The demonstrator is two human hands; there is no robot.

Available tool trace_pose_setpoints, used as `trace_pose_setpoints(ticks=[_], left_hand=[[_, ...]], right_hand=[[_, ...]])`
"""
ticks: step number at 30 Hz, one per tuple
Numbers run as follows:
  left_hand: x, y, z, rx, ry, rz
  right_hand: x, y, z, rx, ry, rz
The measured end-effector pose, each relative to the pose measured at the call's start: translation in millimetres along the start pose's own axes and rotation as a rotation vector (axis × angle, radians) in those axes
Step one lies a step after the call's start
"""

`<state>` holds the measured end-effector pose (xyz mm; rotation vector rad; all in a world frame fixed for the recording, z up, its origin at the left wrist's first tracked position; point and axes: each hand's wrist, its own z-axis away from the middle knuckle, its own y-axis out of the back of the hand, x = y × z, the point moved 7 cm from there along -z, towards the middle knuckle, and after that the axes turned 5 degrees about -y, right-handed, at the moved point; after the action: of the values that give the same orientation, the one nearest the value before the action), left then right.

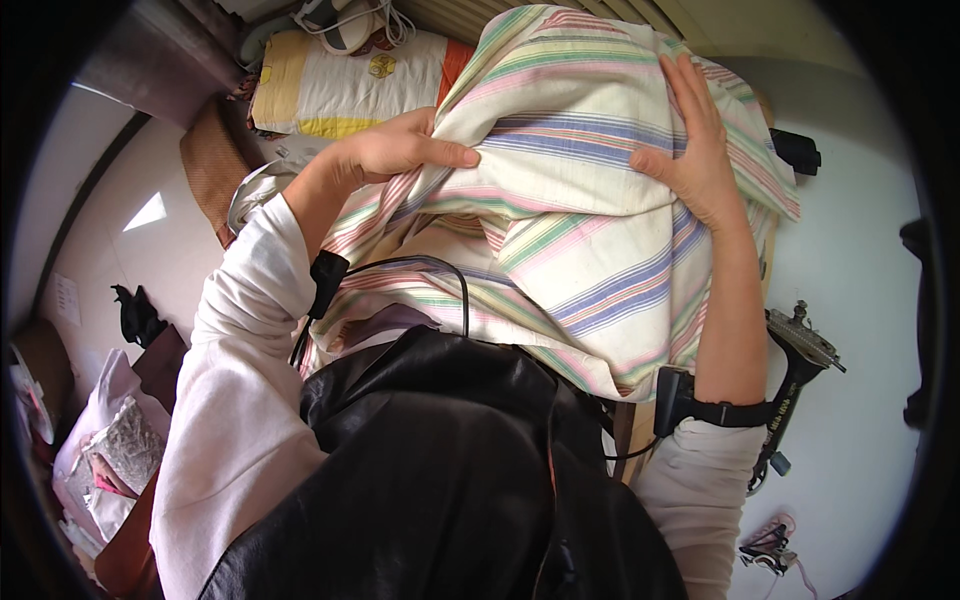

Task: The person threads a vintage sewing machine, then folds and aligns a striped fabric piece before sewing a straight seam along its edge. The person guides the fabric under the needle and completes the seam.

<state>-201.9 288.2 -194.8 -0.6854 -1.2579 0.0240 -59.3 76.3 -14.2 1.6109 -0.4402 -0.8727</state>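
Observation:
A large striped cloth (590, 180), cream with blue, green, pink, red and yellow bands, lies bunched in loose folds in front of me. My left hand (395, 145) grips a fold at its left side, the thumb pressed on top and the fingers mostly hidden by the fabric. On the cloth's right side rests my right hand (695, 165), its fingers stretched out and the thumb held apart. Below, part of the cloth spreads near my black apron (440, 470).
Beyond the cloth at the left sits a folded patchwork quilt (355, 85), with a white corded appliance (350, 25) behind it. A black sewing machine (800, 370) stands at the right. Bagged fabric (115, 450) lies at the lower left. Black cables run from my forearm bands.

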Motion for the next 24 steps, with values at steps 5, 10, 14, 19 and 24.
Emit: trace_pose_setpoints(ticks=[5, 10, 14, 19, 24], left_hand=[[3, 8, 16, 0.028, -0.067, 0.065], [-4, 14, 18, 0.036, -0.009, 0.059], [-3, 11, 11, 0.088, -0.035, 0.087], [5, -6, 3, 0.112, -0.082, -0.037], [4, -12, -3, 0.182, 0.006, 0.099]], right_hand=[[2, -1, 0, 0.021, 0.039, 0.047], [4, 0, 0, 0.028, 0.064, 0.005], [-3, 3, 0, 0.055, 0.087, -0.009], [-8, 14, 9, 0.118, 0.018, 0.063], [-12, 39, 56, 0.216, -0.108, 0.083]])
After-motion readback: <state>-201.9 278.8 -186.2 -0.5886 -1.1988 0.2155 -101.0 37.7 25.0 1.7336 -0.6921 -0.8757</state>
